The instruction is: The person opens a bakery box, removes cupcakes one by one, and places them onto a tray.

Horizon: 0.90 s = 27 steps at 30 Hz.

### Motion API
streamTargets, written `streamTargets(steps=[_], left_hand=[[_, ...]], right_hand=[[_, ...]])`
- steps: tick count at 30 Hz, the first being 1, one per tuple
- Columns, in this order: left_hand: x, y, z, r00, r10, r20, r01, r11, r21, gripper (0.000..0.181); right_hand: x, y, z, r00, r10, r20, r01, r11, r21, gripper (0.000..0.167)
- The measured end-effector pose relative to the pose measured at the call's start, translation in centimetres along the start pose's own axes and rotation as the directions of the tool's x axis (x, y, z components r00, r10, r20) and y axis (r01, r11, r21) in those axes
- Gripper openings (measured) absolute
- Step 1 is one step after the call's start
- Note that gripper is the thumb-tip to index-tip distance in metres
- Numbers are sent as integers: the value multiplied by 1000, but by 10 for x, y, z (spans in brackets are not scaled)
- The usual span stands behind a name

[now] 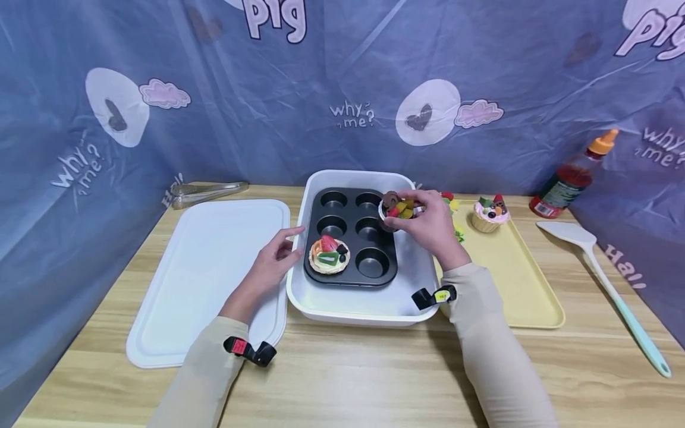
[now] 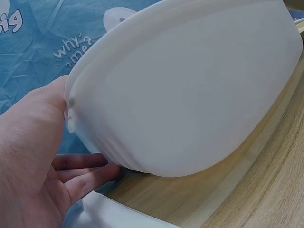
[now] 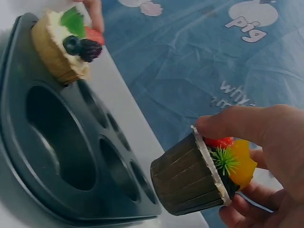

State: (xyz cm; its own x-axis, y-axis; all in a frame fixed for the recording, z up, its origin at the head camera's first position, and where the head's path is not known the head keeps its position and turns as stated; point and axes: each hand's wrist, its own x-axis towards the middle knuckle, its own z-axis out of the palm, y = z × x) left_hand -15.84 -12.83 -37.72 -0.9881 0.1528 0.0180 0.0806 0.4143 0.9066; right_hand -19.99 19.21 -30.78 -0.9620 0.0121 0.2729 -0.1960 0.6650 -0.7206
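Observation:
My right hand [image 1: 432, 223] pinches a toy cupcake [image 3: 183, 178] by its rim. It has a dark brown wrapper and red, yellow and green fruit toppings. In the right wrist view the cupcake is tilted beside a dark muffin pan [image 1: 350, 238], and in the head view it hangs above the pan's right back edge. A fruit-topped tart [image 1: 329, 255] with a pale crust sits on the pan's front left cup. The pan lies inside a white tub [image 1: 364, 306]. My left hand [image 1: 270, 264] grips the tub's left side, thumb at the rim and fingers against the outer wall.
On the right, a pink-topped cupcake [image 1: 489, 214] stands on a yellow tray [image 1: 519, 285], with other toppings partly hidden behind my right hand. Beyond are a sauce bottle [image 1: 569, 181] and a spatula [image 1: 605, 279]. A white lid [image 1: 209, 279] and metal tongs [image 1: 206, 193] lie left.

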Motion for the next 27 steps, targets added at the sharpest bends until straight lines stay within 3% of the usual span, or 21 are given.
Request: streamTargets(steps=[9, 16, 22, 27], left_hand=[[1, -1, 2, 1000, 6, 11, -6, 1000, 4, 48], [0, 3, 0, 1000, -3, 21, 3, 1000, 10, 49], [1, 4, 0, 1000, -10, 24, 10, 1000, 11, 50], [0, 2, -1, 1000, -7, 15, 7, 1000, 6, 50]], right_hand=[[-8, 3, -27, 998, 47, -41, -47, 999, 5, 56], [-16, 14, -51, 991, 120, -66, -115, 990, 84, 57], [-20, 23, -68, 983, 99, -152, -97, 995, 25, 58], [-24, 31, -83, 972, 127, -200, -129, 992, 3, 57]])
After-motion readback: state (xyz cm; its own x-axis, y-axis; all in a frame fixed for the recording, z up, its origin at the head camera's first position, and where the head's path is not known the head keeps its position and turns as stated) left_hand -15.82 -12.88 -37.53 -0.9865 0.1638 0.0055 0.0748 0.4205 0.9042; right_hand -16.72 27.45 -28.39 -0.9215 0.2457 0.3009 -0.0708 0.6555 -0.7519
